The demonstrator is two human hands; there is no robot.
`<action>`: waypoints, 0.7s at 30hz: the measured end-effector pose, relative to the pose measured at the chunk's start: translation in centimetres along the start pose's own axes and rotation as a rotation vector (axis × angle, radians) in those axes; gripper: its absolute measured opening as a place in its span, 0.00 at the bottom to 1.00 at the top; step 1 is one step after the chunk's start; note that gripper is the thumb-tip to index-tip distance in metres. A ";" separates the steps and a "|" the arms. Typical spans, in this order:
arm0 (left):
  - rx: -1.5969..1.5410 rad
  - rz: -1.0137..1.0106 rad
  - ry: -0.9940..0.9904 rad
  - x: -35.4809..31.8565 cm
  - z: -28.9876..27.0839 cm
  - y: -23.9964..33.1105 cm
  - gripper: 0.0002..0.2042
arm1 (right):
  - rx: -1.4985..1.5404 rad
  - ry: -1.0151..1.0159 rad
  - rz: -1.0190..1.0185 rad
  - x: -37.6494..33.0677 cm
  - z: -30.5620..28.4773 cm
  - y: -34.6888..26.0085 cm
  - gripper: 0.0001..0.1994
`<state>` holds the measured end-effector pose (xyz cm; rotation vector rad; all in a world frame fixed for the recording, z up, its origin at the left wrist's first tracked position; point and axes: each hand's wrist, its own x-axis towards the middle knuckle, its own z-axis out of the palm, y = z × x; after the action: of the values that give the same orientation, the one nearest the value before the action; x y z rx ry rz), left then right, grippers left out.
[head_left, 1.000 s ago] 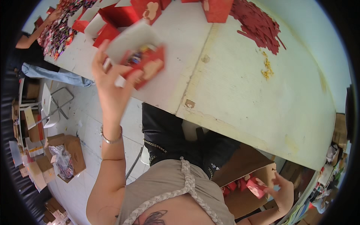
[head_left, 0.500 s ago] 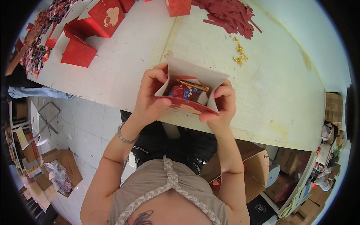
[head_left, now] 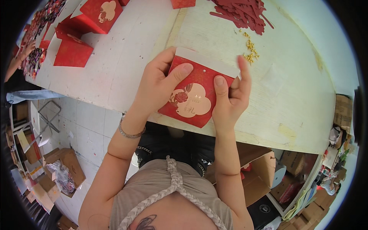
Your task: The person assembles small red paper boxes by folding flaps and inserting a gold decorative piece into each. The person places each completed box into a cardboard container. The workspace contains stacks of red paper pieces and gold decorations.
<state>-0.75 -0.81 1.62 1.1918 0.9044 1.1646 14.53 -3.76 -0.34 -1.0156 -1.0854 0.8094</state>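
Observation:
A red paper gift box [head_left: 197, 100] with a pale flower-shaped panel is held between my two hands above the table's near edge. Its printed front faces up, and a small hole shows near the top. The white inner side of the far panel stands out past the front's top edge. My left hand [head_left: 155, 86] grips the left side, thumb on the front near the top. My right hand [head_left: 232, 97] clasps the right side, its thumb on the front and its index finger stretched out. The box's contents are hidden.
Several red boxes [head_left: 74, 51] stand at the far left beside a heap of small wrapped packets [head_left: 32, 57], where another person's hand [head_left: 27, 50] reaches in. Dark red strips [head_left: 245, 15] and small gold fasteners [head_left: 251, 49] lie on the table [head_left: 276, 115]. A cardboard carton [head_left: 257, 176] sits below.
The box has tipped so its front faces up, and its mouth, earlier spread open over wrapped packets, has narrowed. My thumbs moved onto the front. Another person's hand has appeared at far left.

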 end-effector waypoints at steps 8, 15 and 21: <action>0.068 0.273 -0.181 1.1 -1.2 -0.9 0.04 | -0.021 -0.108 -0.272 0.6 -0.7 1.3 0.01; 0.050 0.125 -0.149 0.5 -0.1 0.4 0.07 | 0.013 -0.154 -0.117 -0.3 -1.7 0.1 0.08; -0.248 -0.082 -0.223 0.0 -2.1 0.6 0.14 | -0.411 -0.436 0.019 -0.6 -2.3 -4.1 0.13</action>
<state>-2.84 -0.43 1.80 1.0475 0.6150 1.0221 16.76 -6.27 3.01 -1.2218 -1.6662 0.8645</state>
